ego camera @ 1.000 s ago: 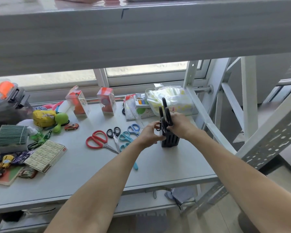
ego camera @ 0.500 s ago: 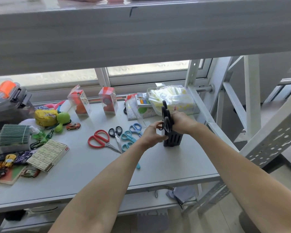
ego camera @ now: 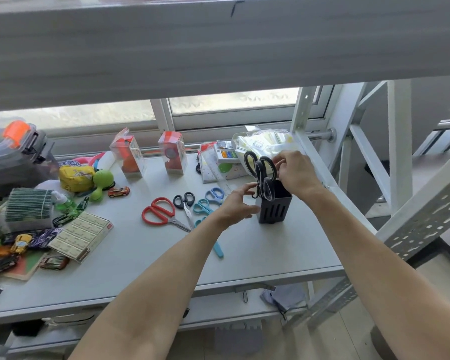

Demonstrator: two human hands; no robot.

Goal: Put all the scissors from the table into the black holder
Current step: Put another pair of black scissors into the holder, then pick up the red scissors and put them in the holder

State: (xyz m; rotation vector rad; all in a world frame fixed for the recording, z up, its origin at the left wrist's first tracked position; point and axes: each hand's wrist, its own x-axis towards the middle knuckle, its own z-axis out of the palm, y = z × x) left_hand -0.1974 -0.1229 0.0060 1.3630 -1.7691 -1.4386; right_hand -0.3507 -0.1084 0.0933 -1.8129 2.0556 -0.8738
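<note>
Your right hand [ego camera: 295, 175] was at the top of the black holder [ego camera: 274, 207], its fingers curled in a pinch on a handle loop of the black scissors [ego camera: 260, 167] standing in it. Those handles stuck up above the rim; the blades were hidden inside the holder, and the overlapping loops made it hard to tell how many pairs stood there. Your left hand [ego camera: 237, 205] was against the holder's left side, fingers curled by a small black loop at the rim, though I could not tell whether it actually gripped anything.

On the table [ego camera: 140, 255], to the left of the holder, lay the red scissors [ego camera: 161, 213], the small black scissors [ego camera: 183, 205] just beside them, and blue scissors [ego camera: 208, 201] nearest your left hand. Your left forearm covered parts of the blue ones, so their number was unclear; one blue tip showed below the arm. The holder stood upright near the table's right edge.
</note>
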